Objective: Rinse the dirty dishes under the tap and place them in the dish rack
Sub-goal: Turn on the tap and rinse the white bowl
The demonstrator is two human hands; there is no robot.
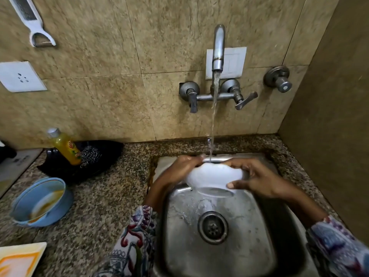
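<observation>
Head view: white bowl (214, 176) is gripped by both hands' fingers (231, 185) under running tap (218, 48); wet, it could be dropped.

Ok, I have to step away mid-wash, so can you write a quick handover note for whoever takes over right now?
Left hand and right hand both grip the white bowl, tilted over the sink with the tap running onto its far rim.
Done: nothing visibly racked; no dish rack is in view.
Left: finish rinsing the white bowl and rack it. Then the blue bowl, with yellowish residue, on the counter to the left, and the square plate with orange smears at the lower left edge.
</observation>
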